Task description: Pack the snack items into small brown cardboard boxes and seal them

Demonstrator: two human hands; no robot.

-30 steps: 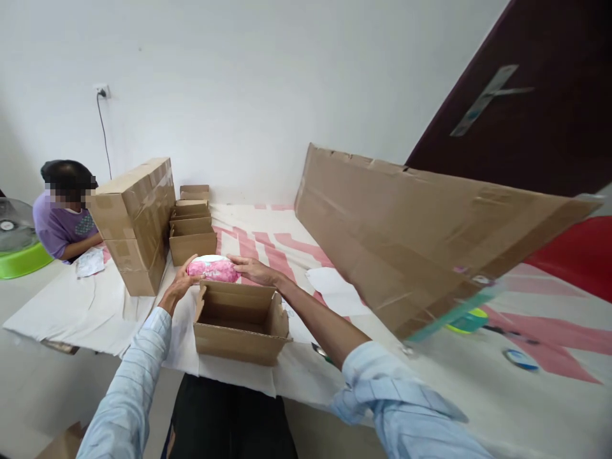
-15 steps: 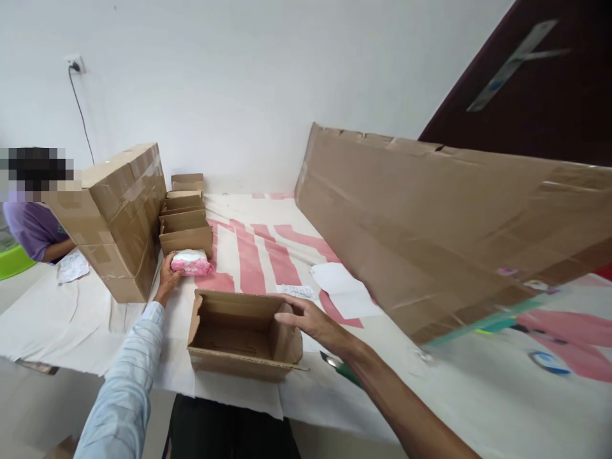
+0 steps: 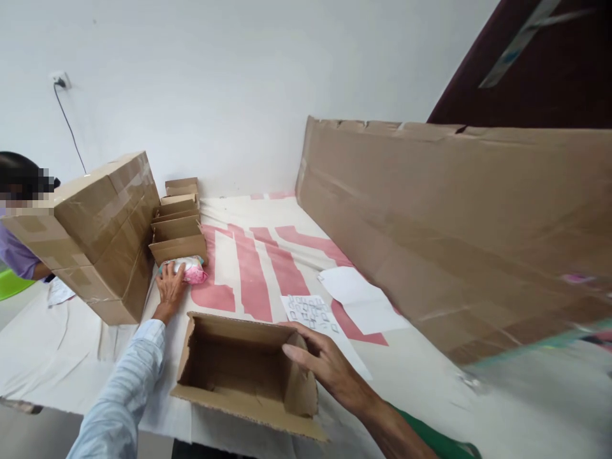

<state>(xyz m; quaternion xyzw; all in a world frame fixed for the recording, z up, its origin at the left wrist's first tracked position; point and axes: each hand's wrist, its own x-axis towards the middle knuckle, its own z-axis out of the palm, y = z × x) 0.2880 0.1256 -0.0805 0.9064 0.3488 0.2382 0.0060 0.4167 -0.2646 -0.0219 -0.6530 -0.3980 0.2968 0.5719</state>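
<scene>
Tabletop (image 3: 62,357): covered in white cloth with red patches, its far edge against the wall.
Cardboard panel (image 3: 430,229): large and brown, standing slanted along the tabletop's right side.
Stacked boxes (image 3: 109,236): taped shut, piled on the left part of the tabletop.
Box row (image 3: 179,247): small open cartons just right of the pile, running towards the far edge.
Open box (image 3: 239,363): plain brown cardboard, open side up, rough-cut rims, by the near edge.
Blank sheet (image 3: 366,296): white, beside the panel's foot.
Right hand (image 3: 329,366): gripping the open box at its far right corner, thumb inside.
Left hand (image 3: 171,290): fingers spread over the packet (image 3: 194,272), touching it; cannot tell whether they grip.
Packet: soft-looking, rounded, white on top and pink at its right end; on the tabletop, in from the near edge, just before the nearest carton.
</scene>
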